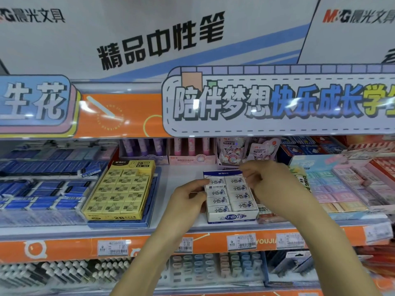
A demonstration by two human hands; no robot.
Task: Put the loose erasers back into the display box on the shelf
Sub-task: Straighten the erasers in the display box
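A white and blue display box (pixel 233 216) stands on the white shelf (pixel 183 174), filled with two columns of white wrapped erasers (pixel 241 196). My left hand (pixel 188 197) rests against the box's left side, thumb touching the upper-left erasers. My right hand (pixel 269 182) hovers over the box's upper right corner, fingers curled and pinched together near the top-right eraser. Whether an eraser sits between those fingers is hidden.
A yellow box of 2B erasers (pixel 119 191) stands to the left, with blue erasers (pixel 42 189) beyond it. Pastel eraser boxes (pixel 333 184) lie to the right. Pink and purple boxes (pixel 190 152) and packets stand behind. An orange price rail (pixel 149 246) edges the shelf.
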